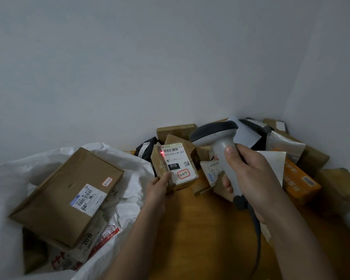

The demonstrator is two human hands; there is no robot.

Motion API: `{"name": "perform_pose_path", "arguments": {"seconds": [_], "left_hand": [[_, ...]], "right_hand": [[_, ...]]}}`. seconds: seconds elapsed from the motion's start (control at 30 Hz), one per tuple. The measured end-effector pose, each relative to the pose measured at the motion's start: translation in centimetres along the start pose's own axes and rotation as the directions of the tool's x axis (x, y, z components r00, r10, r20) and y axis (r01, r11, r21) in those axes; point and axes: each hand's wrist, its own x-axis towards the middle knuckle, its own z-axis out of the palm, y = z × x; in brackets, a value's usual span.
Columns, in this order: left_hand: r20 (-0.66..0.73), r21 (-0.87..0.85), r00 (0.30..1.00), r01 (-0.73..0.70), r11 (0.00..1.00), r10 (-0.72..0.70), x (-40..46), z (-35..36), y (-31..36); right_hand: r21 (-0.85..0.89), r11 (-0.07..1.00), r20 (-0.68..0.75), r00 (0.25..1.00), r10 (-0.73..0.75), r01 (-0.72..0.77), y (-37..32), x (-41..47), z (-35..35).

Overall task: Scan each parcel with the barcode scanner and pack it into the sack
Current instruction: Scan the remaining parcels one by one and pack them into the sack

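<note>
My left hand [159, 187] grips a small brown parcel [175, 165] by its lower left corner, label facing me. A red scanner dot lights the label's upper left edge. My right hand [249, 176] holds the grey barcode scanner [218, 142] by its handle, head pointing left toward the parcel, cable hanging down. The white sack [129, 164] lies open at the left. Inside it rests a large flat cardboard box [67, 197] on top of other packets.
A heap of parcels fills the far right corner of the wooden table [200, 229]: an orange box [299, 182], brown cartons [339, 188], grey and black mailer bags [147, 147]. White walls close in behind and to the right.
</note>
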Motion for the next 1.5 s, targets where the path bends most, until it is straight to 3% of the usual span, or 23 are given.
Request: {"name": "perform_pose_path", "arguments": {"seconds": [0.37, 0.5, 0.63, 0.73, 0.93, 1.0, 1.03, 1.1, 1.13, 1.2, 1.27, 1.33, 1.43, 1.5], "left_hand": [[-0.027, -0.041, 1.0, -0.012, 0.999, 0.011, -0.3, -1.4, -0.3], [-0.158, -0.014, 0.98, -0.123, 0.992, 0.12, -0.8, -3.3, 0.4], [-0.32, 0.041, 0.917, -0.236, 0.971, 0.236, -1.4, -6.9, 1.6], [-0.396, 0.115, 0.886, -0.213, 0.97, 0.242, -2.0, -10.6, 2.5], [-0.401, 0.278, 0.897, -0.073, 0.958, 0.185, -3.0, -16.8, 3.0], [-0.517, 0.455, 0.823, 0.03, 0.89, 0.236, -2.5, -17.7, 2.8], [-0.566, 0.591, 0.757, 0.096, 0.801, 0.327, -2.3, -17.8, 2.7], [-0.475, 0.803, 0.672, 0.067, 0.593, 0.568, -2.3, -17.5, 2.1], [-0.349, 0.874, 0.687, -0.006, 0.486, 0.637, -2.3, -17.2, 1.7], [-0.101, 0.966, 0.755, -0.082, 0.246, 0.648, -2.0, -16.7, 0.6], [-0.031, 0.996, 0.804, -0.024, 0.085, 0.594, -1.6, -16.5, -0.3], [-0.111, 0.994, 0.792, 0.079, 0.08, 0.6, -1.1, -16.2, -0.4], [-0.279, 0.96, 0.702, 0.208, 0.186, 0.655, -0.8, -15.1, 0.4], [-0.338, 0.941, 0.724, 0.265, 0.209, 0.601, -0.5, -14.2, 1.0]], "right_hand": [[-0.004, 1.0, 0.009, 1.0, 0.028, -0.028, -0.5, -0.8, 0.8], [0.017, 0.996, 0.042, 0.995, 0.086, -0.087, 0.4, -0.5, 1.8], [0.042, 0.99, 0.077, 0.989, 0.13, -0.134, 1.1, -0.1, 2.9], [0.026, 0.991, 0.099, 0.987, 0.128, -0.131, 1.5, 0.2, 3.7], [-0.008, 0.99, 0.168, 0.976, 0.142, -0.143, 2.0, 0.7, 5.7], [-0.007, 0.989, 0.182, 0.973, 0.145, -0.146, 2.1, 0.9, 6.2], [-0.003, 0.989, 0.186, 0.971, 0.147, -0.149, 2.2, 0.9, 6.4], [0.007, 0.988, 0.19, 0.97, 0.149, -0.153, 2.3, 1.0, 6.6], [0.009, 0.988, 0.19, 0.971, 0.149, -0.153, 2.3, 1.1, 6.6], [0.01, 0.988, 0.187, 0.971, 0.147, -0.152, 2.3, 1.2, 6.6], [0.006, 0.988, 0.178, 0.972, 0.151, -0.154, 2.4, 1.3, 6.4], [0.011, 0.987, 0.166, 0.974, 0.157, -0.161, 2.5, 1.4, 6.1], [0.019, 0.986, 0.134, 0.978, 0.163, -0.167, 2.8, 1.7, 5.4], [0.018, 0.984, 0.109, 0.979, 0.174, -0.177, 3.2, 1.9, 4.9]]}}
